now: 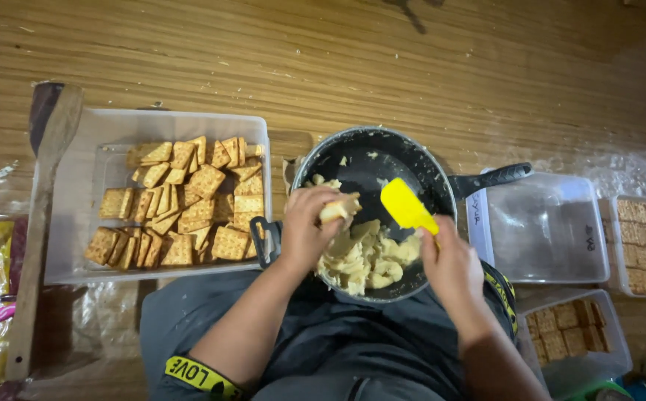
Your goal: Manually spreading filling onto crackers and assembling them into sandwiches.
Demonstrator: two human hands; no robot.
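Left hand (304,234) gripped a cracker (340,209) over the pan (367,160); right hand (453,263) clasped the yellow spatula (406,206). We judged loading filling (364,256) lightly, beside the cracker tray (70,223), best.

Bare forearms, no sleeves. Dark grey clothing (323,349) fills the lower middle of the frame, with a black-lettered yellow band (197,373) at lower left.
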